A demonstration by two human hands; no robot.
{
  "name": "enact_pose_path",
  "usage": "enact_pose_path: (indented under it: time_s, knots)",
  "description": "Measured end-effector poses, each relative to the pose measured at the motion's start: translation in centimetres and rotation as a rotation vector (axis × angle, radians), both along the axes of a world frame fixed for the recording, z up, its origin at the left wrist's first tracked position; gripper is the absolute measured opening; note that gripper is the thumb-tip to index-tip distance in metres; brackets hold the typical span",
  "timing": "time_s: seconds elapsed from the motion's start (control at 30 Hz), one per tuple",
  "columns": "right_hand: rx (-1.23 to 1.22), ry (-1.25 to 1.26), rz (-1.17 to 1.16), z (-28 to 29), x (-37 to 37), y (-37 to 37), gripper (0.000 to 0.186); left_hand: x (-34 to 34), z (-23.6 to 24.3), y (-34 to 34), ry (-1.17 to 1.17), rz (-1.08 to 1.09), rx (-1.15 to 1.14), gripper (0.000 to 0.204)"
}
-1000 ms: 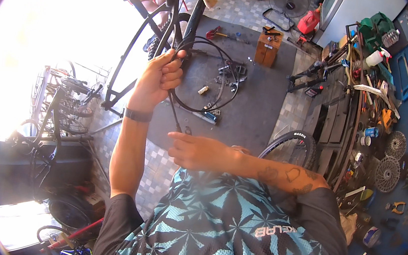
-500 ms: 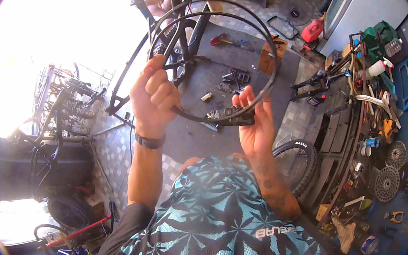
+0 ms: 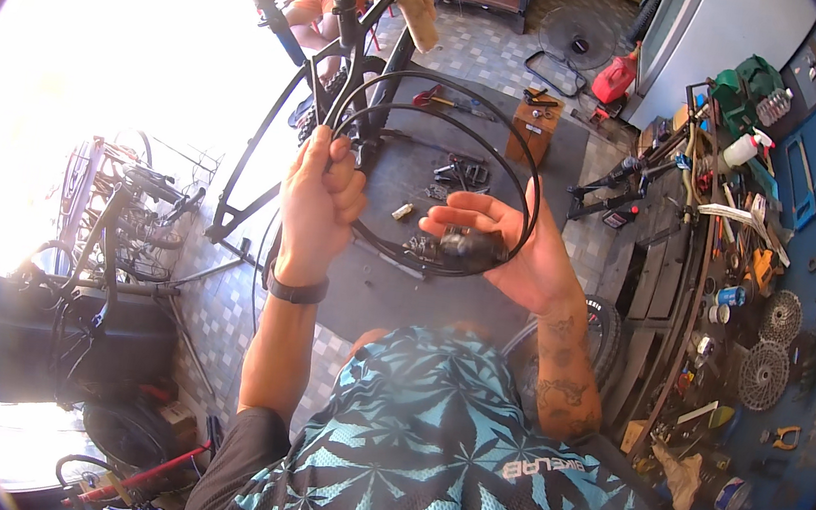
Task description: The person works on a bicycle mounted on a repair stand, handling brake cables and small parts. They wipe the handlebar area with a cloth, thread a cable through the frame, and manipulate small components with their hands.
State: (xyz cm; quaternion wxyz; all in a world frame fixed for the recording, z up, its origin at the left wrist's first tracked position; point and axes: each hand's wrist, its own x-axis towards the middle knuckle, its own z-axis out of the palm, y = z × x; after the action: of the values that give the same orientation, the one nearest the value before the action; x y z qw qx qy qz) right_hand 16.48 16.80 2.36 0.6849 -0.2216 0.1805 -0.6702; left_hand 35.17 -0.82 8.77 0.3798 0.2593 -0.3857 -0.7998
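My left hand [image 3: 318,205] is closed in a fist around a coil of black bicycle hose [image 3: 486,145], which stands up in wide loops before my chest. The loops' right side crosses the palm of my right hand [image 3: 540,265]. That hand is open, its fingers stretched out to the left and the thumb up. A dark, blurred bicycle part [image 3: 470,249] is at the bottom of the coil, just under the right fingers; its exact kind is hard to make out. Behind the coil stands a black bicycle frame [image 3: 260,122] with a tan cloth [image 3: 415,12] draped over it.
A grey mat [image 3: 364,290] lies on the tiled floor, bearing loose bicycle parts and a wooden box [image 3: 533,128]. To the right runs a cluttered tool bench [image 3: 713,320] beside a tyre [image 3: 602,333]. Several bicycles [image 3: 122,202] stand at left. A person [image 3: 306,17] is beyond the frame.
The coil has come lower and its loops have shifted. My right hand has moved slightly right and lower, its fingers now stretched leftward. My left hand still grips the hose.
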Motion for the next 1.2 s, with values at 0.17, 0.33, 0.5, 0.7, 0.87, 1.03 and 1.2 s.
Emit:
enact_pose_path:
  time_s: [0.17,0.33,0.5,0.7,0.87,1.03,1.2]
  knots:
    - [0.205,0.116,-0.008,-1.3,0.7,-0.3,0.086,0.7,1.2,-1.2,0.126,0.119,-0.102,0.03]
    - [0.192,-0.053,-0.129,-4.8,3.7,-1.1,0.057,1.6,2.6,-1.2,0.183,0.079,-0.049,0.031]
    - [0.314,-0.647,-0.204,-5.4,4.3,-4.2,0.046,2.3,2.9,0.0,0.313,-0.233,0.168,0.03]
    - [0.02,-0.395,-0.003,0.2,-0.6,-2.6,0.078,2.0,1.4,0.7,-0.114,-0.184,0.004,0.034]
    - [-0.01,0.052,0.222,1.8,1.4,-0.6,0.098,2.1,1.2,-0.2,-0.126,0.005,-0.093,0.033]
    - [-0.036,-0.002,-0.001,-0.3,3.1,-1.6,0.079,2.3,1.9,-0.6,-0.064,0.161,-0.119,0.034]
    - [0.017,0.514,-0.209,-2.3,4.6,-2.9,0.05,1.9,2.8,-0.6,0.115,0.218,-0.294,0.031]
